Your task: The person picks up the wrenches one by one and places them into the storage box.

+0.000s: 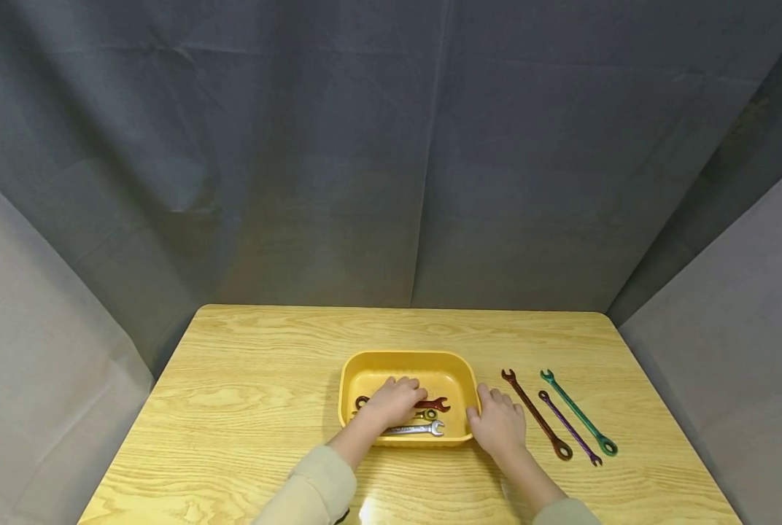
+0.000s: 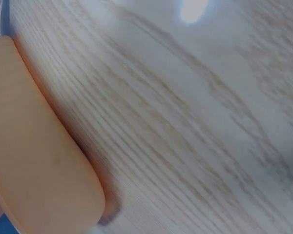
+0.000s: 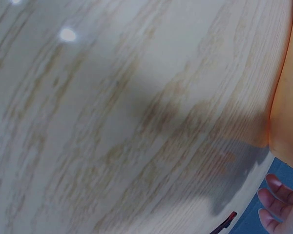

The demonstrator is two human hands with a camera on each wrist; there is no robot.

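My left hand (image 1: 394, 403) reaches into a yellow tray (image 1: 404, 359), its fingers over the middle of a red wrench (image 1: 433, 404). The palm hides whether they grip it. A gold wrench (image 1: 428, 415) and a silver wrench (image 1: 413, 429) lie in the tray, partly covered by that hand. At the tray's right side is my right hand (image 1: 499, 423), thumb by the rim. In the right wrist view, the right hand's fingers (image 3: 276, 207) are loosely extended beside the tray wall (image 3: 288, 117). The left wrist view shows mostly the tray's outer wall (image 2: 39, 146).
Right of the tray, a brownish-red wrench (image 1: 537, 413), a purple wrench (image 1: 570, 428) and a green wrench (image 1: 578, 412) lie slanted on the wooden table (image 1: 266, 379). Dark grey curtain (image 1: 299, 182) hangs behind the table; paler panels stand at both sides.
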